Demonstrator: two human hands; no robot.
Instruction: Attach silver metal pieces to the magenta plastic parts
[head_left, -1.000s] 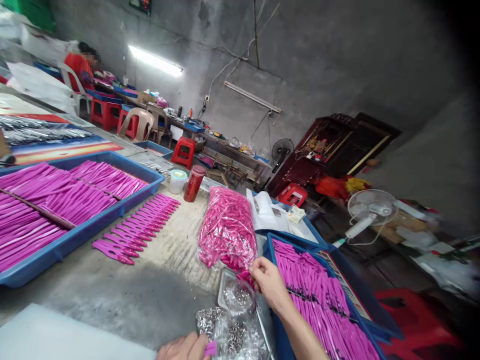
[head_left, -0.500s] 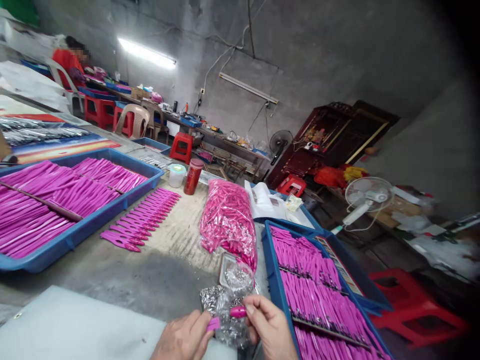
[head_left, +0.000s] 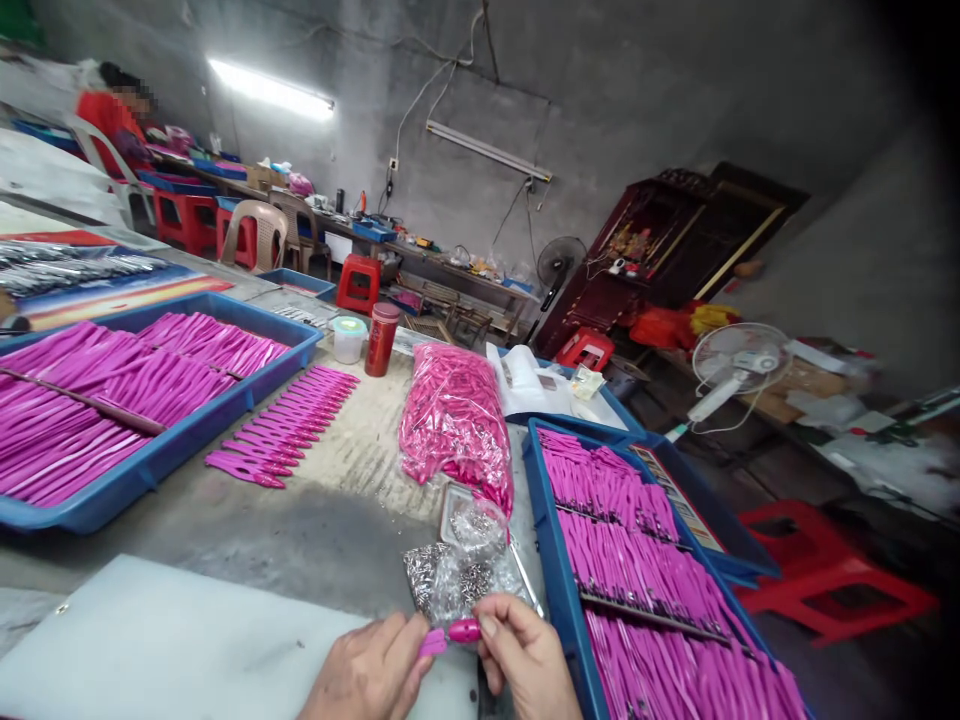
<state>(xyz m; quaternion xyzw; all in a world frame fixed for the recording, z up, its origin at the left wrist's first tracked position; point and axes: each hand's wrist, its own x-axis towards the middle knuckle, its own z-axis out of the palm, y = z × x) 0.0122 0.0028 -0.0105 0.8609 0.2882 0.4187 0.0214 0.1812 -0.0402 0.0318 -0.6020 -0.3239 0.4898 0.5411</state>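
My left hand (head_left: 369, 668) is closed on a flat purple plastic strip (head_left: 433, 643), whose end sticks out past the fingertips. My right hand (head_left: 527, 655) pinches a glossy magenta plastic tip (head_left: 463, 630) between thumb and finger. Strip and tip point at each other almost end to end, and I cannot tell whether they touch. Just beyond the hands lie clear plastic bags of small metal parts (head_left: 476, 575), beside a small tray (head_left: 450, 508). A large clear bag of magenta tips (head_left: 455, 415) stands further back. Left of it, joined purple-and-magenta pieces (head_left: 292, 425) lie in a row.
A blue tray (head_left: 112, 510) of purple strips stands at left, and another blue tray (head_left: 592, 665) of purple pieces at right. A white board (head_left: 187, 640) lies in front. A red canister (head_left: 382, 340) and lidded tub (head_left: 349, 340) stand behind. A person in red (head_left: 109, 120) sits far left.
My right hand has brought the magenta tip closer to the end of the purple strip, narrowing the gap. The camera view has shifted slightly.
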